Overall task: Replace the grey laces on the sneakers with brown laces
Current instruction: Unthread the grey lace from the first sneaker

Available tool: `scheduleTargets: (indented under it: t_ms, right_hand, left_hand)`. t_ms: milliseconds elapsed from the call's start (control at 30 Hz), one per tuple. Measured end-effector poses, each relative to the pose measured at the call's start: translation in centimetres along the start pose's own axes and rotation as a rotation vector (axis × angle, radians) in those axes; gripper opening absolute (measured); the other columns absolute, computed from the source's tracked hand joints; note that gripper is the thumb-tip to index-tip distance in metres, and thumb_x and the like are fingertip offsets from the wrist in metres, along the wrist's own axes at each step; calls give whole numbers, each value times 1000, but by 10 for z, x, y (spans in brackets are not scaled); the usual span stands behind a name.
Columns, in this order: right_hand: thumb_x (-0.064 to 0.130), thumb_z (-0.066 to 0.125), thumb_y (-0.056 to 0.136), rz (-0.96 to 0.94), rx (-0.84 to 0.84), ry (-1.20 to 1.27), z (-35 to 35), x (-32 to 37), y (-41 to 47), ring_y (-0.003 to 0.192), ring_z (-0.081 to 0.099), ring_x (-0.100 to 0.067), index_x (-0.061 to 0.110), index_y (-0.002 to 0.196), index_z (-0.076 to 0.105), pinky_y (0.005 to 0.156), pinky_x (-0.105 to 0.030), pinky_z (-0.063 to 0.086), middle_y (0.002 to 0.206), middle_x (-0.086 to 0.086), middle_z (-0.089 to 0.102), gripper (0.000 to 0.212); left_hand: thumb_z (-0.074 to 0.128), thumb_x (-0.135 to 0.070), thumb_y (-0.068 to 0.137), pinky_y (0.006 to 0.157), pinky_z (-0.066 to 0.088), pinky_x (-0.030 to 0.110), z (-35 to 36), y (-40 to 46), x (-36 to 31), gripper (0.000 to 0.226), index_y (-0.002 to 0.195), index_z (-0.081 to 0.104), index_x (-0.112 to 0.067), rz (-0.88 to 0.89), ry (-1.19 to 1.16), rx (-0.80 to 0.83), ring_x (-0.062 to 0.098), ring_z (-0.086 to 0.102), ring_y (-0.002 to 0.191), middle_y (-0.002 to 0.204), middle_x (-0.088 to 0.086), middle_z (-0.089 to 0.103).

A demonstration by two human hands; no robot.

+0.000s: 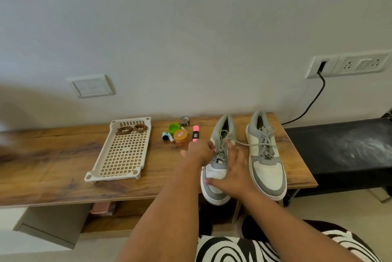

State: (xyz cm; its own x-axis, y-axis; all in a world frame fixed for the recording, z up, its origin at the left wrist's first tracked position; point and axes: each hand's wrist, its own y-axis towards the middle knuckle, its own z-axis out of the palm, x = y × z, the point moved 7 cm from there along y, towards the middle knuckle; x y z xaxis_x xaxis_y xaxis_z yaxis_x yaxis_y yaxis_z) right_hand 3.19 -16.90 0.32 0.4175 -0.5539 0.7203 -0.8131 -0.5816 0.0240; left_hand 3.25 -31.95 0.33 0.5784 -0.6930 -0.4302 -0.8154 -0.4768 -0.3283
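Lowest in the frame, the right hand lies flat with straight fingers on the toe of the nearer grey-and-white low-top sneaker, apparently steadying it at the front edge of the wooden worktop. Just above, the left hand pinches that shoe's grey lace, which runs taut toward the second sneaker at centre right, likely being drawn out. Further up, at centre left, two coiled brown laces wait in the far end of a cream perforated plastic tray, within reach for threading later.
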Motion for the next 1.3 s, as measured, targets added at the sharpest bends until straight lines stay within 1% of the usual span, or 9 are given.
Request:
scheduleTargets:
  t_ms: [100, 233, 333, 467, 633, 767, 1033, 1167, 1300]
  right_hand:
    - [56, 85, 58, 77, -10, 18, 15, -5, -8, 138, 24, -26, 35, 153, -9, 111, -36, 30, 151, -6, 18, 135]
    - [46, 84, 64, 134, -39, 19, 14, -12, -4, 141, 21, -28, 27, 153, -16, 112, -36, 28, 154, -8, 14, 135]
    - [40, 86, 64, 160, -30, 44, 8, -20, 1, 144, 20, -29, 26, 153, -17, 114, -37, 29, 157, -9, 9, 137]
    - [38, 87, 65, 150, 126, 5, 2, -23, 10, 146, 18, -28, 27, 153, -19, 115, -37, 28, 160, -7, 4, 138]
    - [31, 90, 62, 170, 267, 17, -15, -32, 27, 143, 32, -24, 33, 153, -14, 110, -36, 37, 161, -1, 18, 139]
    - [33, 90, 63, 162, 300, 4, -23, -35, 39, 141, 36, -21, 29, 154, -12, 109, -35, 38, 158, -3, 28, 137]
    - [44, 88, 65, 76, 288, -210, -13, -24, 42, 140, 34, -26, 25, 156, -7, 108, -35, 36, 156, -9, 25, 133]
    - [49, 88, 61, 106, 314, -213, -16, -29, 45, 139, 36, -25, 23, 156, 1, 108, -36, 38, 156, -7, 23, 131]
    - [62, 83, 58, 100, 325, -341, -21, -29, 46, 136, 41, -22, 25, 154, 10, 105, -43, 43, 156, 0, 22, 127]
  left_hand:
    - [50, -43, 99, 100, 41, 47, -9, -8, -8, 27, 111, 67, -25, 13, -135, -83, 31, 44, 117, 120, 8, 52]
    - [54, -23, 100, 74, 51, 26, -44, -36, -14, 23, 79, 65, -22, 88, -954, -138, 20, 56, 83, 86, 4, 60]
    - [56, -26, 100, 101, 45, 40, -61, -57, -4, 20, 84, 68, -21, 91, -1184, -66, 21, 57, 103, 97, 1, 65]
    - [53, -30, 101, 81, 40, 31, -64, -75, 21, 28, 97, 67, -5, -28, -865, -110, 22, 55, 105, 109, 10, 67]
    - [51, -50, 96, 102, 40, 44, -52, -57, 29, 44, 129, 57, -22, -223, 18, -135, 28, 38, 130, 134, 8, 52]
    - [51, -53, 96, 104, 39, 48, -39, -27, 2, 47, 137, 51, -29, -44, 27, -193, 28, 34, 134, 141, 3, 45]
    - [66, -35, 93, 74, 44, 27, -15, -4, -23, 19, 94, 67, -16, 133, -140, -162, 16, 55, 88, 110, 5, 58]
    - [70, -22, 91, 62, 43, 24, -45, -18, -29, 25, 68, 58, -20, 184, -598, -226, 12, 55, 71, 79, -2, 62]
    - [58, -7, 93, 61, 52, 20, -73, -42, -29, 19, 76, 65, -10, 221, -1791, 51, 11, 62, 74, 78, 1, 67]
